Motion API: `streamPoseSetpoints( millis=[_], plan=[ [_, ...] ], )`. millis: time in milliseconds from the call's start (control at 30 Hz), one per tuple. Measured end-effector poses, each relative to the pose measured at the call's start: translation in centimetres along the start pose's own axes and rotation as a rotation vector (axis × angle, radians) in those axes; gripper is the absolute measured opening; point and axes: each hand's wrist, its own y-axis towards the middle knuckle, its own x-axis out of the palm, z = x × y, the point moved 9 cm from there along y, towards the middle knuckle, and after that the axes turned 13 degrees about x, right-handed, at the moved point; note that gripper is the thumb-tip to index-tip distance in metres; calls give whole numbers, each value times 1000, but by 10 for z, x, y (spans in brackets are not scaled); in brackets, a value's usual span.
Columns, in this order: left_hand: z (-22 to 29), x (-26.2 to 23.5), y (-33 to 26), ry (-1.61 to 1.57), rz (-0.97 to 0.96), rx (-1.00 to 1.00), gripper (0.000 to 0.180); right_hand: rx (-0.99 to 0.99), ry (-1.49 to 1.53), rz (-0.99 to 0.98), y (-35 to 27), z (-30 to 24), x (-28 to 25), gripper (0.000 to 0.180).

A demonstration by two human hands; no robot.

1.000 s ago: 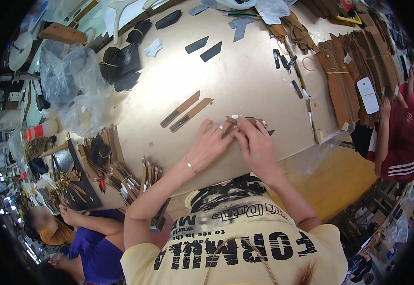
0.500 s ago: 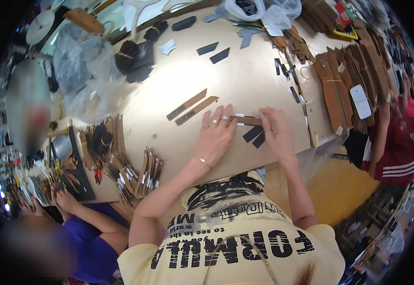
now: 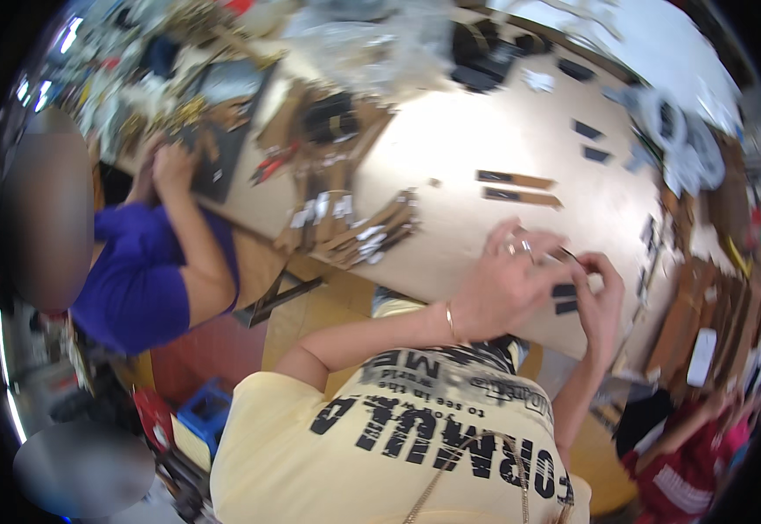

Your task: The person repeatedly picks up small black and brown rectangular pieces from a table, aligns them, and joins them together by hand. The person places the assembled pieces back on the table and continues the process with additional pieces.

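1. No box or tray near the hands can be made out; clear plastic bags [image 3: 371, 44] lie heaped at the far side of the counter [image 3: 450, 148], their contents too blurred to tell.
2. Two small dark pieces [image 3: 564, 299] lie side by side on the counter, right under the two hands and near its front edge.
3. Further out on the pale top lie two long brown strips [image 3: 520, 189], parallel and apart from the hands. A loose heap of brown strips with pale tags [image 3: 371, 237] sits to the left of the hands, and more dark flat pieces [image 3: 588, 131] are scattered beyond.
4. Stacked brown strips [image 3: 703, 323] line the right end of the counter.
5. Another person in a purple top [image 3: 149, 279] works at the left side of the counter, one hand on a dark tray [image 3: 219, 162].
6. The left hand [image 3: 507, 284] is bent at the wrist, palm down, fingers [image 3: 529, 244] spread and curled, rings showing, just above the dark pieces.
7. The right hand [image 3: 603, 301] is raised beside it, fingers bent toward the left hand; a thin dark item [image 3: 571, 255] shows between them, though which hand pinches it I cannot tell.
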Motion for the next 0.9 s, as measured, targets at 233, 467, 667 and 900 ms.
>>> streamPoseSetpoints(
  millis=[233, 467, 667, 900],
  plan=[
    [-31, -149, -41, 210, 381, -184, 35, -225, 97, -352, -4, -109, 61, 11],
    [-81, -218, -65, 472, 553, -376, 21, -428, -93, -622, -16, -172, 202, 12],
    [-105, -190, -44, 438, 384, -381, 20, -517, -458, -464, -20, -170, 237, 14],
    [-184, -82, 36, 352, -248, -47, 24, -475, -217, -72, 10, -123, 144, 24]
  ],
)
